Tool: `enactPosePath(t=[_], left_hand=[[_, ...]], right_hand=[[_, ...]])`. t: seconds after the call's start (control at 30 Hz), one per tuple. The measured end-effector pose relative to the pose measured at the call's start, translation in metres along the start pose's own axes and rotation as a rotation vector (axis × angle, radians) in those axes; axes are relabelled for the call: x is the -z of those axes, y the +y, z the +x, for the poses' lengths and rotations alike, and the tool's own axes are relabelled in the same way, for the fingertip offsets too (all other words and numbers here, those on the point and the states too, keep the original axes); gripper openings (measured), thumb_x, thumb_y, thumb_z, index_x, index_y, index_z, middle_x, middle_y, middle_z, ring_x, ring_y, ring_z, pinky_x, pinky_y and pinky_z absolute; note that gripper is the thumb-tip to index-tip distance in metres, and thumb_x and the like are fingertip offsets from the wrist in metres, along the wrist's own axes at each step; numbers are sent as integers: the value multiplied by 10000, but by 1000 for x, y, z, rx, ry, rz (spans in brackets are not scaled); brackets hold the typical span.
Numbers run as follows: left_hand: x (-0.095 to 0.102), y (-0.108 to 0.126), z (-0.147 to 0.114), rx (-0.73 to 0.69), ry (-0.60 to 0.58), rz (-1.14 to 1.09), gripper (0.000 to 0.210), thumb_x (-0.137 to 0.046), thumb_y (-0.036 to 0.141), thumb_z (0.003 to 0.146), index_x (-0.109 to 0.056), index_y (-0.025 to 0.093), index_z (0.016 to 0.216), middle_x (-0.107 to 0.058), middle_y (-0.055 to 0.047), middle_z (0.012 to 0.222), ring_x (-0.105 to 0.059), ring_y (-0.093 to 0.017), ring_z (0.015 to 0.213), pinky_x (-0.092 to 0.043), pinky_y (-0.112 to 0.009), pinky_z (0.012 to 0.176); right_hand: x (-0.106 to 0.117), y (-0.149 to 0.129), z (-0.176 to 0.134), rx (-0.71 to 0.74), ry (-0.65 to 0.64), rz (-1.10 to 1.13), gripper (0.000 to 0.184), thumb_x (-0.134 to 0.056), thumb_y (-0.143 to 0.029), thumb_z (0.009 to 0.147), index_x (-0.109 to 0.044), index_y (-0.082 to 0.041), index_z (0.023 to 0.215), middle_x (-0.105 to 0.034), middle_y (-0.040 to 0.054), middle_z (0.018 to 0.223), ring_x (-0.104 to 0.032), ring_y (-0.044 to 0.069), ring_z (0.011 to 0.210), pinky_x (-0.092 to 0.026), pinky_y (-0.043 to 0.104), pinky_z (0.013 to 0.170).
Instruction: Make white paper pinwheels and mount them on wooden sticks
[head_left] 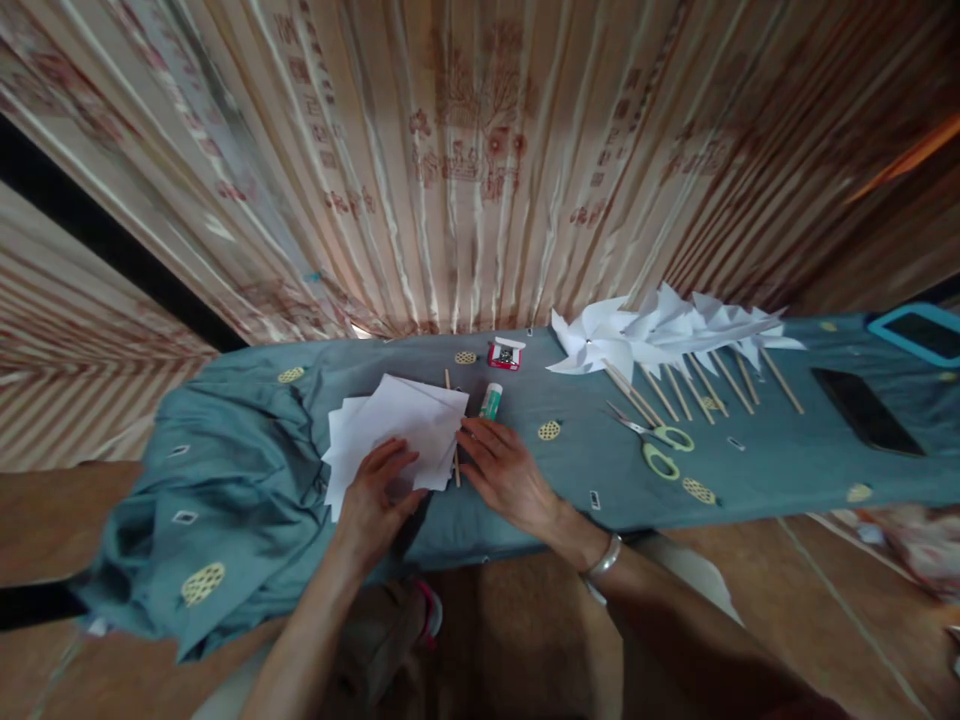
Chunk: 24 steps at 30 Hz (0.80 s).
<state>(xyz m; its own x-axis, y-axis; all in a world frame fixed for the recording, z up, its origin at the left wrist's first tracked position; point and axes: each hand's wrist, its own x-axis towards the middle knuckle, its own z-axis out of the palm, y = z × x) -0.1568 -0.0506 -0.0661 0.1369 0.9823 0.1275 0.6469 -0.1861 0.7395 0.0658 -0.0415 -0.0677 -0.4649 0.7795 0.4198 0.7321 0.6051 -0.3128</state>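
Note:
A loose stack of white paper sheets (409, 425) lies on the cloth in front of me, its corners fanned unevenly. My left hand (375, 500) rests on the lower part of the stack, fingers spread and thumb apart. At the stack's right edge, my right hand (510, 475) touches the paper with its fingertips, thumb and fingers apart. A thin wooden stick (448, 378) runs along that edge, partly hidden by the paper and my right fingers. Just beyond my right hand lies a glue stick (491, 401). Farther back is a small red open box of metal pins (505, 354).
Several white paper pinwheels (600, 338) on wooden sticks lie overlapping at the back right. Green-handled scissors (660, 440), a dark phone (866, 410) and a blue-framed tablet (919, 333) are farther right. The green cloth (240, 500) bunches up at left. A patterned curtain (465, 230) hangs behind.

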Motion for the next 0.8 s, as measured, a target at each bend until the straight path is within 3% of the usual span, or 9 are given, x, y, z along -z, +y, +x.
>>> enactPosePath(t=[0.1,0.2,0.33,0.47,0.6,0.8], left_hand=[[1,0,0,6,-10,-31,431,-687,370,690,-708,198,1084,-612,-112,1289,-520,-307,1256,-400,-484,1093],[2,-3,-1,2,6,-58,424,-543,295,759,-681,166,1139,-612,-120,1295,-537,-287,1244,-393,-471,1102],[3,-6,0,6,43,-63,473,-407,168,760,-658,142,1161,-625,-116,1286,-557,-255,1230,-386,-459,1109],[4,-5,2,17,45,-58,494,-379,125,742,-659,133,1149,-626,-114,1290,-565,-235,1223,-395,-446,1104],[7,-5,2,22,68,-59,469,-378,131,765,-669,140,1132,-636,-109,1278,-572,-231,1214,-394,-449,1106],[12,-6,1,8,145,-72,455,-385,141,771,-680,154,1117,-656,-100,1249,-580,-227,1204,-398,-454,1101]], right_hand=[[-3,-9,4,56,-42,21,375,-541,-280,924,-566,-132,1267,-574,152,1341,-497,293,1256,-450,475,1036],[-3,-22,9,133,-89,64,429,-603,-324,891,-553,-115,1262,-583,158,1322,-506,288,1232,-454,453,1028],[-7,-39,16,271,-184,32,334,-551,-191,911,-555,-114,1235,-599,147,1285,-518,269,1206,-470,425,988],[-15,-48,22,336,-237,-29,212,-477,-114,934,-628,-106,1083,-667,138,1144,-581,247,1114,-512,383,917],[-17,-49,25,291,-255,-5,184,-504,-99,919,-647,-85,1035,-694,134,1058,-627,243,1024,-532,351,872],[-19,-38,32,58,-220,231,181,-515,-149,939,-688,-158,990,-741,67,993,-678,178,947,-517,276,837]])
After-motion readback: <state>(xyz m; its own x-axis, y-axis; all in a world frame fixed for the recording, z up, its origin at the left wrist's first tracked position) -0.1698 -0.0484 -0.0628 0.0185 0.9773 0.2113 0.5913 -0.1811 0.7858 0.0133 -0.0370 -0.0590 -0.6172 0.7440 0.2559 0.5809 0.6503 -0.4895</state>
